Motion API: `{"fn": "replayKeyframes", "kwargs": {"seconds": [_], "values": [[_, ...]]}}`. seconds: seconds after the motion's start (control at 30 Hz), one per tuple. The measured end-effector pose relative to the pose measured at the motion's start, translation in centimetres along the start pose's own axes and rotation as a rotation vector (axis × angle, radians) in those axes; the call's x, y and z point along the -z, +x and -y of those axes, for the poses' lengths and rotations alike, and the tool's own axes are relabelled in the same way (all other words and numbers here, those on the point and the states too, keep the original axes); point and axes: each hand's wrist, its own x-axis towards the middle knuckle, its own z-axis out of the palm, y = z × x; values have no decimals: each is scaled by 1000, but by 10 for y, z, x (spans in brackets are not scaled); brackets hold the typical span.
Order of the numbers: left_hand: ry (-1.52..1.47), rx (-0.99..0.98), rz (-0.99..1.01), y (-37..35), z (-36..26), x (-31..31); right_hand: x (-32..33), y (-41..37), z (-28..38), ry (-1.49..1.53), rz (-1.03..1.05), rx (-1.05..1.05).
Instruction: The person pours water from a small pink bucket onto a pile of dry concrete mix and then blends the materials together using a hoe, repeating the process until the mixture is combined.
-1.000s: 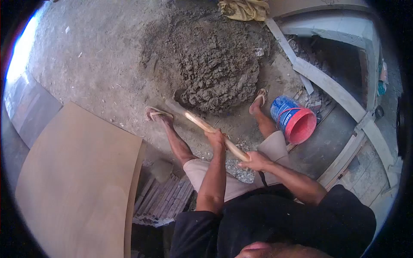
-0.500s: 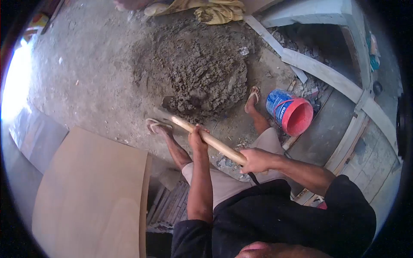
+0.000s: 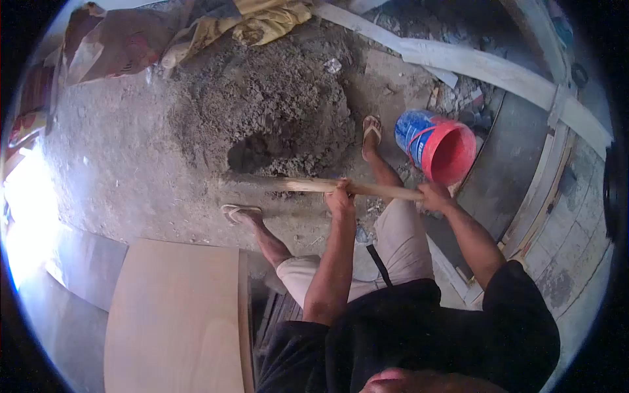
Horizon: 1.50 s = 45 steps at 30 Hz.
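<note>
- L hand & R hand: both clamped round a smooth, pale wooden handle, set apart along it, R hand at the butt end.
- Handle lies approx. level and runs on past L hand. Its far end is blurred, can't tell the shape.
- Just beyond L hand: mortar pile, grey, damp, lumpy, w/ a dark scooped hollow.
- Just beyond R hand: round plastic bucket, blue outside, red inside, tipped.
- Near side of L arm: flat tan plywood sheet on gritty grey floor.

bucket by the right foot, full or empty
Empty: the bucket shows a bare red inside, with nothing in it.
</note>
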Motion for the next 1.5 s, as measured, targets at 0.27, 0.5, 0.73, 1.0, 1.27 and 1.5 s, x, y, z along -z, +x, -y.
{"fn": "replayKeyframes", "kwargs": {"seconds": [0.27, 0.5, 0.73, 1.0, 1.27, 1.5], "values": [[120, -259, -63, -47, -4, -28, -10, 3, -13, 182, -83, 59], [152, 28, -33, 103, -29, 13, -28, -4, 74, 258, -96, -63], [20, -155, -39, -16, -69, 56, -30, -35, 111, 145, -1, 170], [335, -369, -313, 10, -195, 202, -25, -38, 334, 353, 375, 151], [577, -296, -396, 47, -139, 281, -81, -42, 369, 340, 440, -8], [-34, 20, -311, 50, -27, 214, -40, -50, 299, -8, 392, -17]]}}
